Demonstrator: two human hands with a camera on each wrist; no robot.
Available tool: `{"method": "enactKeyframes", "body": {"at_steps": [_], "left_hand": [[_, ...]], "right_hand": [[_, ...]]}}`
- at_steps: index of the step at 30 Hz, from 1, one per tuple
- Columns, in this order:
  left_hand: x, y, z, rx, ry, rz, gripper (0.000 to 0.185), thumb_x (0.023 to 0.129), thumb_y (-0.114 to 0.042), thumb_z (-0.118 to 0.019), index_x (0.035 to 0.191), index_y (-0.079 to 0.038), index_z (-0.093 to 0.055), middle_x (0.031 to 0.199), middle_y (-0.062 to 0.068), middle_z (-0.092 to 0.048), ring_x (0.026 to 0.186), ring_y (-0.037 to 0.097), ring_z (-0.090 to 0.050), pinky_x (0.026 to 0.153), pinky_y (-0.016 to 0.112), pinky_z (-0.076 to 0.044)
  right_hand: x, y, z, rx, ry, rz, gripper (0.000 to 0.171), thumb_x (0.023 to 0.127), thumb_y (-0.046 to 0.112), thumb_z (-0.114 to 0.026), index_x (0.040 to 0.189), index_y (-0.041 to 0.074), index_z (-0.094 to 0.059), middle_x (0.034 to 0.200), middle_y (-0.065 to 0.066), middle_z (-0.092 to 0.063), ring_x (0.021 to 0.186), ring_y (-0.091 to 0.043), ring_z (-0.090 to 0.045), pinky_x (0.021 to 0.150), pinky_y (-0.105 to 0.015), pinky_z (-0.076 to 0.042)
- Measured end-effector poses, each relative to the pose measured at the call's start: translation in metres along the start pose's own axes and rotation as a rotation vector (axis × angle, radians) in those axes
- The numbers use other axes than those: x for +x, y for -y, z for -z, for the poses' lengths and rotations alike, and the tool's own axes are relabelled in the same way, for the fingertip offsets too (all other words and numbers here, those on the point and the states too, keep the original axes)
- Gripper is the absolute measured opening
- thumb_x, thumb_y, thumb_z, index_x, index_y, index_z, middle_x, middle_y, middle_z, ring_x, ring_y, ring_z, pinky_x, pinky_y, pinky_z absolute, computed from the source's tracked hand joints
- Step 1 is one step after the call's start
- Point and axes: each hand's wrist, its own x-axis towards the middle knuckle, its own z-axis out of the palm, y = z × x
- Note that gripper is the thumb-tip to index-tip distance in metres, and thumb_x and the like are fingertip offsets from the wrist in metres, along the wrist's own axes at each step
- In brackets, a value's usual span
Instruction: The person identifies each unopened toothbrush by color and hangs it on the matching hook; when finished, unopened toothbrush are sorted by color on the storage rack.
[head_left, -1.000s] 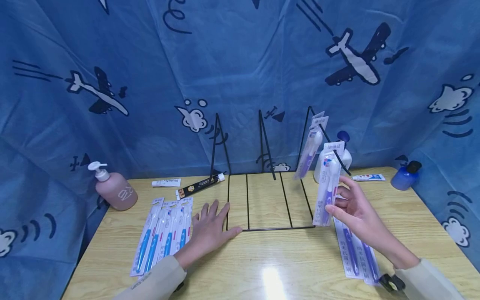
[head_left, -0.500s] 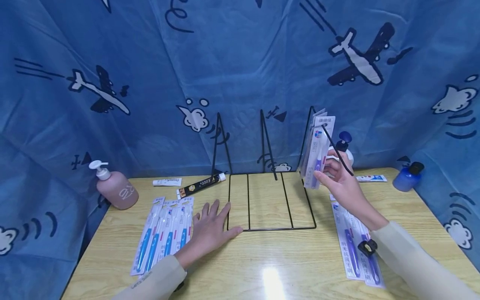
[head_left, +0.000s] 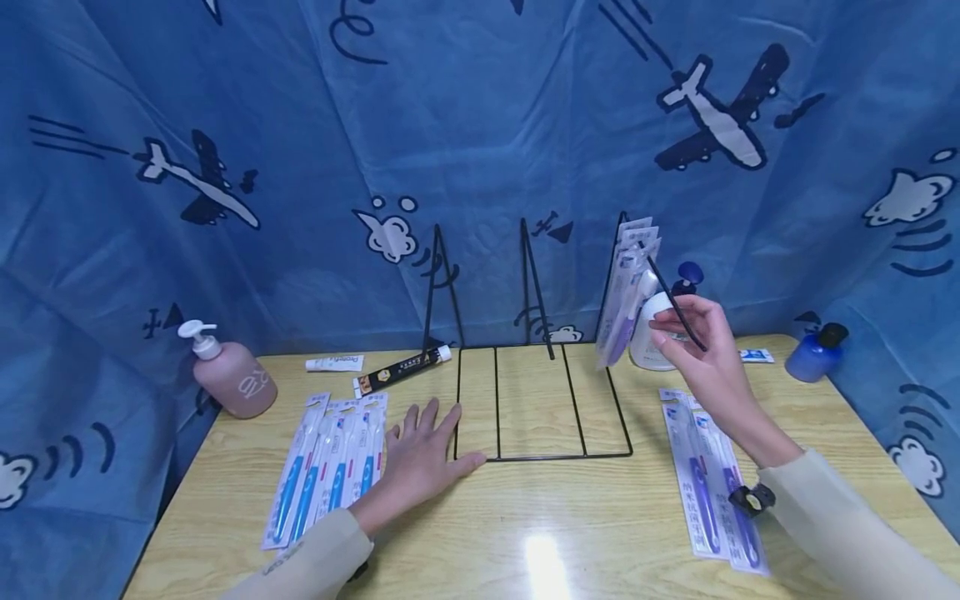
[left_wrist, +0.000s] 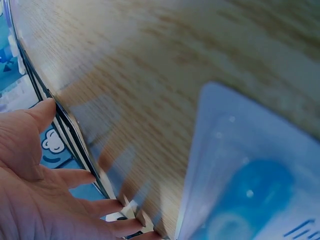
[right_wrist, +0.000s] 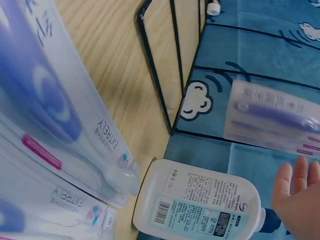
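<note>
The right hand (head_left: 701, 346) is hovering with loosened fingers, its grip holding nothing, just beside purple toothbrush packs (head_left: 626, 287) leaning in the black wire rack (head_left: 525, 400). It is partly hiding a white bottle (head_left: 647, 346). The left hand (head_left: 420, 454) is lying flat on the surface (head_left: 540, 517), gripping nothing.

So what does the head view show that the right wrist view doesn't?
Only the head view shows the left hand flat by the blue packaged toothbrushes and the pink pump bottle. Only the right wrist view shows the white bottle's printed back label. Both show the black wire rack, purple packaged toothbrushes and right hand.
</note>
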Motion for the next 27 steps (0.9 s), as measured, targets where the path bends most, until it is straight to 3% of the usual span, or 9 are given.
{"method": "enactKeyframes", "body": {"at_steps": [8,12,19,22,25,27], "left_hand": [[0.001,0.000,-0.001,-0.001,0.000,-0.006,0.090,0.101,-0.066,-0.067,0.168,-0.011,-0.044,0.173,0.028,-0.030,0.156,0.058,-0.024,0.116,0.082,-0.023],[0.001,0.000,0.000,0.007,-0.003,-0.007,0.089,0.101,-0.066,-0.067,0.168,-0.012,-0.044,0.173,0.028,-0.030,0.156,0.058,-0.024,0.116,0.082,-0.023],[0.000,0.000,-0.001,0.008,-0.005,-0.009,0.090,0.101,-0.067,-0.067,0.168,-0.012,-0.044,0.172,0.028,-0.030,0.156,0.058,-0.025,0.116,0.082,-0.023],[0.000,0.001,-0.001,0.006,-0.007,-0.012,0.090,0.101,-0.067,-0.067,0.168,-0.011,-0.044,0.172,0.028,-0.030,0.156,0.059,-0.025,0.115,0.083,-0.024],[0.000,0.001,-0.001,-0.001,-0.005,-0.013,0.089,0.101,-0.066,-0.067,0.168,-0.011,-0.044,0.173,0.028,-0.030,0.156,0.059,-0.024,0.115,0.083,-0.024],[0.000,0.001,0.000,-0.003,-0.005,-0.013,0.089,0.101,-0.066,-0.067,0.168,-0.011,-0.044,0.172,0.028,-0.030,0.156,0.059,-0.024,0.115,0.083,-0.024]], "right_hand": [[-0.026,0.012,0.022,0.154,0.011,-0.050,0.044,0.108,-0.002,-0.064,0.149,0.003,-0.048,0.135,-0.009,-0.063,0.120,-0.012,-0.067,0.098,-0.017,-0.054],[-0.044,0.011,0.036,0.179,-0.010,-0.098,0.041,0.108,-0.004,-0.063,0.146,0.007,-0.052,0.132,-0.006,-0.062,0.116,-0.010,-0.068,0.094,-0.016,-0.056],[-0.082,0.003,0.061,0.190,-0.099,-0.313,0.039,0.108,0.002,-0.068,0.140,0.019,-0.056,0.122,0.005,-0.069,0.105,-0.004,-0.072,0.085,-0.019,-0.060],[-0.096,-0.001,0.069,0.026,-0.093,-0.430,0.049,0.107,0.009,-0.072,0.151,0.012,-0.049,0.119,0.010,-0.068,0.101,0.003,-0.068,0.083,-0.016,-0.059],[-0.106,-0.004,0.077,-0.200,-0.021,-0.571,0.075,0.108,0.023,-0.074,0.164,-0.002,-0.031,0.135,-0.006,-0.064,0.098,0.008,-0.062,0.081,-0.015,-0.057],[-0.110,-0.006,0.082,-0.335,0.054,-0.671,0.094,0.107,0.033,-0.075,0.167,-0.011,-0.018,0.143,-0.018,-0.056,0.101,0.003,-0.061,0.079,-0.016,-0.056]]}}
